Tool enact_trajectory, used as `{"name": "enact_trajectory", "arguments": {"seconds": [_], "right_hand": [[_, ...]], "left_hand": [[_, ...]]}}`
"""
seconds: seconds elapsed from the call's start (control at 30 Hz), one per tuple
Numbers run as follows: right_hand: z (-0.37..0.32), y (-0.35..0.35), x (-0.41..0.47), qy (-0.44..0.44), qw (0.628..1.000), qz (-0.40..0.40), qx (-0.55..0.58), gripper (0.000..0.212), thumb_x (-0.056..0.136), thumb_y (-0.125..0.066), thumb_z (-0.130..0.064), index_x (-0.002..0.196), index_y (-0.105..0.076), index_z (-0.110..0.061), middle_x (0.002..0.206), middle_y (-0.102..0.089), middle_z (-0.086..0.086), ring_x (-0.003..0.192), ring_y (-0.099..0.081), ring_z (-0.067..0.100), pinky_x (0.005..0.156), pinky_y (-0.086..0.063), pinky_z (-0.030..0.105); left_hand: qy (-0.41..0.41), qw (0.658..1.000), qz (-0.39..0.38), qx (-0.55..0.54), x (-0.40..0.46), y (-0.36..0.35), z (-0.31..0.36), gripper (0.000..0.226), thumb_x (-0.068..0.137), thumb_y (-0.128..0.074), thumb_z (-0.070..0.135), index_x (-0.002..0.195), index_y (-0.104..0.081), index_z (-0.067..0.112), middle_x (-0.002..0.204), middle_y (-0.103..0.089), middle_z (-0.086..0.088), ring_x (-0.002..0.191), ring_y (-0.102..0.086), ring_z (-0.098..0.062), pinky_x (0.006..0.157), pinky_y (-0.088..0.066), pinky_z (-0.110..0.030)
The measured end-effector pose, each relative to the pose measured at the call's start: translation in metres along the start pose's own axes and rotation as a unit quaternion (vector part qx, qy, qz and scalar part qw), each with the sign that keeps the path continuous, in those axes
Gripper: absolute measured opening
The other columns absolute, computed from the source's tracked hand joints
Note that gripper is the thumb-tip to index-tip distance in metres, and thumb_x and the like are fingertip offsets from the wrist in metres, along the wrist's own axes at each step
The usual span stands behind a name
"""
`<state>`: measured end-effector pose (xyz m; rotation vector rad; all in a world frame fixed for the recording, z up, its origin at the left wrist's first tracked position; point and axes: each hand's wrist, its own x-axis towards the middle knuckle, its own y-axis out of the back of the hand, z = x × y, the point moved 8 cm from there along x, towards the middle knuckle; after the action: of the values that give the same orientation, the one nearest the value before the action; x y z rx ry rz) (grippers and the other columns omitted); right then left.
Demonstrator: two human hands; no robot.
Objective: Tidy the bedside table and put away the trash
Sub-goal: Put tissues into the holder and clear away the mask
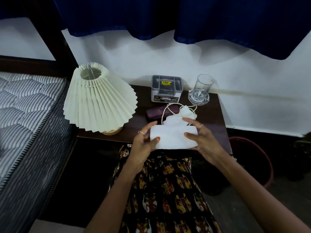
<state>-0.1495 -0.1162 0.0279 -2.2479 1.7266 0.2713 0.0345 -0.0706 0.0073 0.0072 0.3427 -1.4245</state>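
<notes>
On my left, a pleated lamp [99, 98] stands on the dark counter [213, 115]. My left hand [143, 143] and right hand [205, 140] pinch opposite ends of a folded white tissue [173, 137], held between them above the counter's front edge.

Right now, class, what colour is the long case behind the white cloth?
Dark purple case, head view.

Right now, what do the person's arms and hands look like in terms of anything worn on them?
Both forearms are bare, with no sleeves in view. The left hand wears a thin ring on one finger, and its thumbnail shows orange-red polish. The right hand also wears a thin ring on one finger. No watch or bracelet shows on either wrist.
</notes>
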Motion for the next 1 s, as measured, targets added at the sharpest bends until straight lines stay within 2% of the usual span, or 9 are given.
{"name": "enact_trajectory", "arguments": {"seconds": [0.07, 0.13, 0.3, 0.37, 0.47, 0.6, 0.7, 0.83, 1.0], "right_hand": [[0.001, -0.002, -0.003, -0.007, 0.999, -0.035, -0.037, 0.042, 0.087, -0.058, 0.004, 0.115, -0.066, -0.026, 0.109, -0.071, -0.001, 0.094, -0.068, 0.014, 0.082, -0.056, 0.031], [0.005, 0.001, -0.003, -0.015, 0.996, -0.055, -0.070, 0.043, 0.084, -0.063, 0.003, 0.117, -0.064, -0.023, 0.106, -0.071, 0.001, 0.092, -0.068, 0.012, 0.078, -0.057, 0.024], [0.001, 0.009, -0.001, 0.019, 0.974, -0.049, -0.221, 0.050, 0.078, -0.072, -0.003, 0.120, -0.061, -0.027, 0.105, -0.063, -0.003, 0.077, -0.060, -0.005, 0.071, -0.048, 0.012], [-0.003, 0.010, 0.000, 0.055, 0.959, -0.039, -0.274, 0.045, 0.078, -0.073, -0.003, 0.116, -0.062, -0.026, 0.104, -0.065, 0.000, 0.072, -0.057, -0.008, 0.068, -0.044, 0.007], [-0.010, 0.012, 0.000, 0.110, 0.941, -0.012, -0.319, 0.032, 0.079, -0.073, -0.007, 0.108, -0.068, -0.019, 0.099, -0.070, 0.008, 0.072, -0.057, -0.003, 0.066, -0.042, 0.008], [-0.013, 0.019, 0.003, 0.124, 0.938, 0.000, -0.323, 0.026, 0.078, -0.073, -0.009, 0.101, -0.071, -0.022, 0.099, -0.070, 0.003, 0.090, -0.064, 0.009, 0.082, -0.050, 0.024], [-0.016, 0.021, 0.004, 0.108, 0.944, -0.010, -0.311, 0.029, 0.074, -0.078, -0.017, 0.101, -0.071, -0.026, 0.109, -0.061, 0.002, 0.099, -0.060, 0.010, 0.085, -0.048, 0.017], [-0.027, 0.004, 0.001, 0.073, 0.980, -0.066, -0.174, 0.035, 0.068, -0.078, -0.020, 0.101, -0.070, -0.027, 0.100, -0.071, -0.005, 0.085, -0.065, 0.011, 0.077, -0.055, 0.022], [-0.049, -0.010, 0.014, 0.100, 0.984, -0.043, -0.140, 0.018, 0.078, -0.068, 0.006, 0.093, -0.069, -0.004, 0.078, -0.073, -0.001, 0.057, -0.066, 0.010, 0.052, -0.054, 0.018]], "left_hand": [[-0.007, 0.999, 0.007, 0.030, 0.001, 0.002, -0.002, 0.040, 0.085, -0.061, -0.003, 0.111, -0.066, 0.028, 0.119, -0.065, -0.002, 0.104, -0.062, -0.013, 0.092, -0.053, -0.034], [0.001, 0.999, 0.016, 0.051, 0.002, 0.004, -0.005, 0.038, 0.082, -0.067, 0.000, 0.110, -0.066, 0.026, 0.123, -0.063, -0.002, 0.107, -0.061, -0.011, 0.095, -0.051, -0.029], [0.013, 0.996, 0.031, 0.088, 0.005, 0.009, -0.008, 0.044, 0.079, -0.073, 0.004, 0.119, -0.064, 0.020, 0.115, -0.064, 0.000, 0.101, -0.063, -0.012, 0.087, -0.053, -0.022], [-0.009, 0.990, 0.045, 0.137, 0.004, 0.010, -0.005, 0.036, 0.079, -0.073, 0.008, 0.113, -0.067, 0.020, 0.111, -0.065, 0.002, 0.098, -0.063, -0.010, 0.080, -0.052, -0.016], [-0.059, 0.976, 0.061, 0.199, 0.002, 0.010, 0.002, 0.022, 0.079, -0.073, 0.012, 0.098, -0.072, 0.024, 0.100, -0.068, 0.007, 0.096, -0.063, -0.010, 0.085, -0.051, -0.022], [-0.076, 0.972, 0.061, 0.213, 0.002, 0.009, 0.005, 0.019, 0.077, -0.075, 0.012, 0.086, -0.071, 0.028, 0.096, -0.059, 0.008, 0.092, -0.058, -0.001, 0.085, -0.046, -0.015], [-0.044, 0.985, 0.045, 0.159, 0.005, 0.010, -0.001, 0.015, 0.078, -0.075, 0.012, 0.086, -0.071, 0.024, 0.099, -0.063, 0.008, 0.092, -0.060, -0.002, 0.084, -0.048, -0.018], [0.023, 0.996, 0.000, 0.091, 0.005, 0.003, -0.008, 0.014, 0.082, -0.071, 0.013, 0.095, -0.070, 0.010, 0.086, -0.070, -0.002, 0.077, -0.062, -0.010, 0.071, -0.050, -0.023], [0.050, 0.998, 0.013, 0.036, 0.010, 0.005, -0.012, 0.020, 0.082, -0.070, 0.012, 0.102, -0.067, 0.011, 0.089, -0.072, -0.005, 0.078, -0.065, -0.011, 0.071, -0.053, -0.025]]}}
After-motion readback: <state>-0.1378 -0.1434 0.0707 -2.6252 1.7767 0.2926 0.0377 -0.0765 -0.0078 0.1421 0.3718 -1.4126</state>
